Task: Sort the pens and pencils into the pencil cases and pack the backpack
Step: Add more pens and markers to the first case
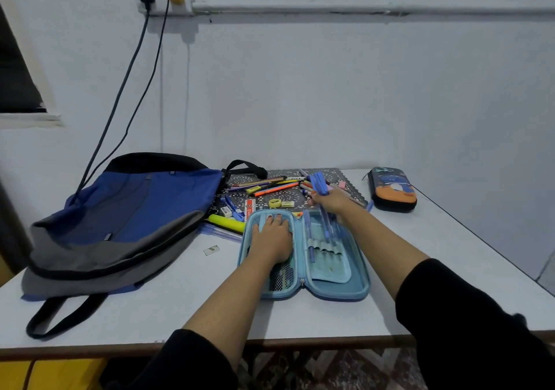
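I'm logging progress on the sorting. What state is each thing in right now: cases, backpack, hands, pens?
Blue pencil case: open flat.
Dark pencil case: closed, set apart at the right.
Backpack: lying flat; opening not visible.
Left hand: flat, pressing the mesh half.
Right hand: gripping a bunch of blue pens.
Loose pens and pencils: scattered on the mat.

Black sleeves [468,314] end near elbows; dark-polished nails on fingers [271,221].
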